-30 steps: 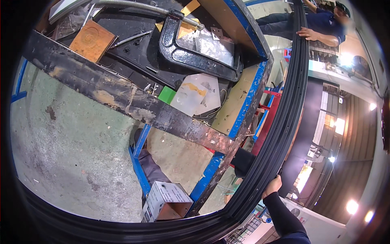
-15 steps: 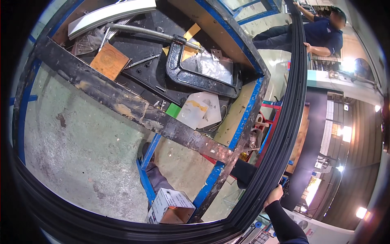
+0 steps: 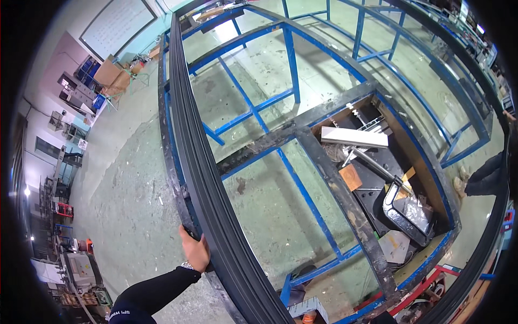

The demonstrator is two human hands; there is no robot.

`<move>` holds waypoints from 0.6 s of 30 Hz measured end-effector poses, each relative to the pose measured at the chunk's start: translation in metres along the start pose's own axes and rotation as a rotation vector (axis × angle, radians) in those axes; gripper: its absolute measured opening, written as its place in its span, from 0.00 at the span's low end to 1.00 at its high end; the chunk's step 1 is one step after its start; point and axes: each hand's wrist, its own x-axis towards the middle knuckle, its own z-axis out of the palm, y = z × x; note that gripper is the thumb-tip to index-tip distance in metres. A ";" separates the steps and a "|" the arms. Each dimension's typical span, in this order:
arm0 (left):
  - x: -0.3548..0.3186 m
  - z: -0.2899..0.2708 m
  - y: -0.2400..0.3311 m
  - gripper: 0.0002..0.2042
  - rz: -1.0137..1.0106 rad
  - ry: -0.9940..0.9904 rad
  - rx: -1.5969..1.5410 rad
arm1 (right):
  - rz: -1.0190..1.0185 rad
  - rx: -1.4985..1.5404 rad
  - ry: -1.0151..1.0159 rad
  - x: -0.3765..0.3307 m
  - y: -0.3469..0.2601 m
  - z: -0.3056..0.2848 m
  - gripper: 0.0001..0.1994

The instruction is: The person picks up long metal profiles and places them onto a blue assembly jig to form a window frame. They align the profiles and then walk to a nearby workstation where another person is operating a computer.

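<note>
Largest item first: I have the worktop (image 3: pixel 253 148), an open stand of blue and black steel. The black frame (image 3: pixel 202 178) spans it: one ribbed side follows the worktop's left edge, another curves past the right edge. Resting or lifted, I cannot tell. My left forearm (image 3: pixel 156 291), dark-sleeved, enters from below, slanting up and rightward to the frame's left side. In the box (image 3: pixel 434 189) at the worktop's near right corner lies a black clamp (image 3: pixel 389 205), with a white strip (image 3: pixel 353 136) toward the far end. Left hand (image 3: pixel 195 252): part-curled, against the frame's outer side at the worktop's left edge; grip partly hidden, closure uncertain. Orange-brown block (image 3: pixel 350 177) near the clamp. Silver band (image 3: pixel 186 265) at my wrist. Right hand out of view; its state I cannot tell.
</note>
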 end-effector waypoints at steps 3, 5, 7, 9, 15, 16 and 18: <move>0.018 0.009 0.070 0.33 -0.085 -0.119 -0.105 | 0.080 0.057 0.109 -0.024 0.031 -0.035 0.18; 0.009 0.001 0.045 0.33 -0.078 -0.042 -0.083 | 0.030 0.044 0.057 -0.004 0.012 -0.021 0.19; 0.007 0.005 0.025 0.33 -0.051 0.016 -0.003 | 0.012 0.043 0.039 0.006 0.003 -0.019 0.20; 0.009 0.010 0.013 0.34 -0.023 0.030 0.011 | 0.013 0.046 0.041 0.010 0.005 -0.024 0.21; 0.015 0.016 0.009 0.34 0.003 0.024 -0.007 | 0.017 0.057 0.052 0.013 0.010 -0.036 0.24; 0.014 0.016 0.010 0.34 0.000 0.024 -0.019 | 0.023 0.092 0.020 0.013 0.010 -0.039 0.24; 0.014 0.016 0.009 0.34 -0.012 0.029 -0.011 | 0.002 0.022 0.091 0.011 0.007 -0.036 0.25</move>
